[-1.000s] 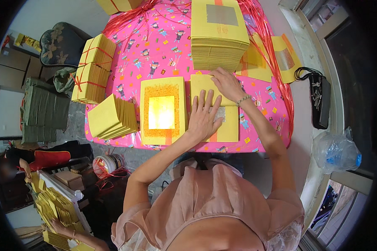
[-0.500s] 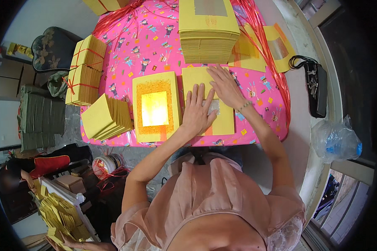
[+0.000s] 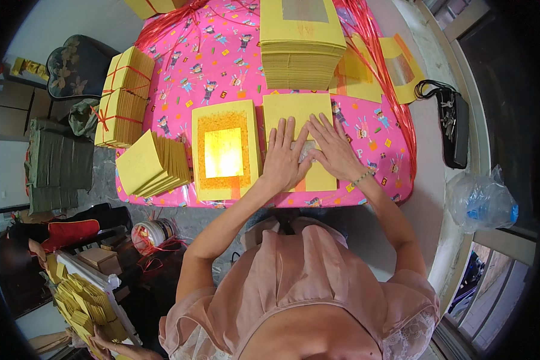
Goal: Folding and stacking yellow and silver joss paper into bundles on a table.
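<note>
Both my hands lie flat, fingers stretched, on a yellow sheet of joss paper (image 3: pixel 291 105) with a silvery patch partly hidden under them. My left hand (image 3: pixel 284 159) rests on its left half, and my right hand (image 3: pixel 337 153) on its right half; their thumbs are close together over the patch. Just left lies a low stack of yellow joss paper (image 3: pixel 251 150), its top sheet bearing an orange print and a shiny gold square (image 3: pixel 223 153). Beyond my hands stands a tall stack of yellow paper (image 3: pixel 303 63).
Bundles tied with red string (image 3: pixel 123 99) and a fanned pile (image 3: pixel 150 171) line the left of the pink tablecloth (image 3: pixel 234 78). Red plastic strands (image 3: pixel 396 108) hang at the right, near a black bag (image 3: pixel 452 129). Another person handles yellow papers (image 3: pixel 87 300) at lower left.
My right hand has slid back from the sheet's far edge toward me, to beside my left hand. My left hand stays nearly where it was.
</note>
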Demonstrator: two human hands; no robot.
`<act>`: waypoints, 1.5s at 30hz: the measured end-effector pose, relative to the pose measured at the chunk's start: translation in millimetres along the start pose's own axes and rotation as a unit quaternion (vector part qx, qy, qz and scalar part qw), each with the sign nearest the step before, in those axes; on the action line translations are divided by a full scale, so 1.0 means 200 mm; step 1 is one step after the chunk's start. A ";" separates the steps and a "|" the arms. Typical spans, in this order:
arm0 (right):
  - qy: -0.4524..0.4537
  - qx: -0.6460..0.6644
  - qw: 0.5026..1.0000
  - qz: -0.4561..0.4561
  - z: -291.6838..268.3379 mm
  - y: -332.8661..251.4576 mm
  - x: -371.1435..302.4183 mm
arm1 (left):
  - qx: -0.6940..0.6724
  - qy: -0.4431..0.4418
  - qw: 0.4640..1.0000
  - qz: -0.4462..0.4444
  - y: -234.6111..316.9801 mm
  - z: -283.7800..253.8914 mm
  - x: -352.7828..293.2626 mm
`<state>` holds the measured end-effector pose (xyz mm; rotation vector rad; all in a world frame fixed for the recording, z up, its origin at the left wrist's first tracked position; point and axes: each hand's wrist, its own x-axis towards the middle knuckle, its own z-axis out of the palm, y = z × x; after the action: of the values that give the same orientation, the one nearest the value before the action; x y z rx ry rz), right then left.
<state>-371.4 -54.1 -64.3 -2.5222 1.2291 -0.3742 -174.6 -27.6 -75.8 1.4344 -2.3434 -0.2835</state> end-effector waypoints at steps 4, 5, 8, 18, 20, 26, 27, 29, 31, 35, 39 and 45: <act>-0.004 0.015 1.000 -0.007 0.03 0.04 0.00 | -0.040 -0.022 0.999 -0.004 -0.02 -0.01 0.02; -0.002 0.015 1.000 -0.004 0.03 0.04 0.00 | -0.040 -0.024 0.999 -0.003 -0.03 -0.01 0.02; 0.000 0.009 1.000 0.005 0.04 0.04 0.00 | -0.038 -0.033 0.999 -0.014 -0.03 0.00 0.02; 0.137 -0.106 0.982 -0.075 0.04 0.11 0.06 | 0.044 0.000 0.999 0.023 -0.08 -0.05 0.06; 0.157 -0.106 0.977 -0.097 0.04 0.14 0.07 | 0.086 0.027 0.995 0.044 -0.08 -0.07 0.09; 0.202 -0.055 0.973 -0.096 -0.03 0.10 0.07 | 0.127 0.002 0.992 0.017 -0.09 -0.08 0.19; 0.234 -0.027 0.969 -0.077 -0.04 0.07 0.07 | 0.143 0.058 0.987 0.034 -0.10 -0.06 0.19; 0.290 0.047 0.956 0.013 -0.07 0.00 0.05 | 0.158 0.113 0.979 0.054 -0.10 -0.06 0.19; 0.342 0.120 0.926 0.104 -0.07 0.00 0.03 | 0.182 0.148 0.969 0.072 -0.08 -0.07 0.18; 0.230 0.529 0.763 0.291 -0.18 -0.06 -0.02 | 0.166 0.162 0.969 0.085 0.00 -0.11 0.13; 0.194 0.652 0.702 0.208 -0.18 -0.08 -0.10 | 0.104 0.166 0.975 0.100 0.09 -0.14 0.09; 0.304 0.571 0.754 0.113 -0.22 -0.11 -0.17 | -0.134 0.282 0.949 0.038 0.18 -0.23 -0.01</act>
<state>-391.6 -20.0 -19.3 -1.1767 0.9546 -1.4337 -184.0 -8.9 -22.2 1.1075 -1.8085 -0.1368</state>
